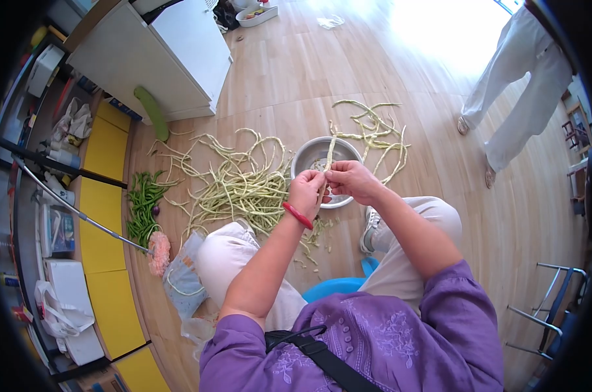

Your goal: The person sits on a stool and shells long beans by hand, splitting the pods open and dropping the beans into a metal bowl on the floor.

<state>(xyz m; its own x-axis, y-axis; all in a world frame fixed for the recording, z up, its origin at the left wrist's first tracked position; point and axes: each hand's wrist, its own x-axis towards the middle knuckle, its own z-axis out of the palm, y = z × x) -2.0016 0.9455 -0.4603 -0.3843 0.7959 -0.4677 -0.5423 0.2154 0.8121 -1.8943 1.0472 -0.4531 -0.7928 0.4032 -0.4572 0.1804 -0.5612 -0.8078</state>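
Observation:
A pale green long bean [330, 151] stands up between my two hands, over a round metal basin [303, 154]. My left hand [306, 190], with a red bangle at the wrist, is closed on the bean's lower part. My right hand [352, 180] pinches the same bean right beside it, the fingers of both hands nearly touching. A few small pieces lie in the basin, partly hidden by my hands. To the left spreads a large tangled pile of long beans [240, 189]. Several more long beans [372, 134] lie right of the basin. Short broken bits [317, 236] are scattered near my left wrist.
Green peppers [141, 209], a pink mop head [159, 253] and a plastic bag [186, 277] lie at left, beside yellow-fronted shelves [106, 242]. A long green gourd [152, 112] leans on a white cabinet [172, 59]. Another person's legs [521, 85] stand at upper right; a folding chair [547, 307] is lower right.

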